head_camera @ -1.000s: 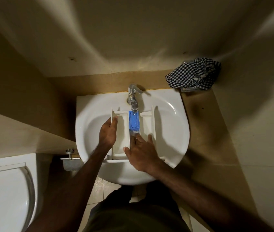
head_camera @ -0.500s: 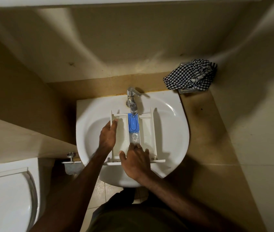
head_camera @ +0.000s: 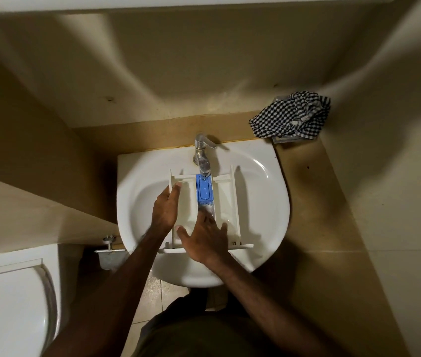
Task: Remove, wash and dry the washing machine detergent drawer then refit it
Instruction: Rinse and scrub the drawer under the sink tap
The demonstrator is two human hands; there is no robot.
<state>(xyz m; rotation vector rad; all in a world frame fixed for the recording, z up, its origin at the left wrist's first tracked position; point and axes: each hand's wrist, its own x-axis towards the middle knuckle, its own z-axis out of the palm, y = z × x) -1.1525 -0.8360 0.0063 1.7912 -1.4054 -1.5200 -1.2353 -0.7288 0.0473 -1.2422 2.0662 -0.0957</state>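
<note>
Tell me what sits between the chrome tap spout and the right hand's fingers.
Head view: the blue plastic insert in the white detergent drawer's middle channel, wet below the chrome tap, before the right hand.

Dim warm light, heavy shadows, edges warped, hands perhaps blurred.

Dim beige walls, tiled floor
</note>
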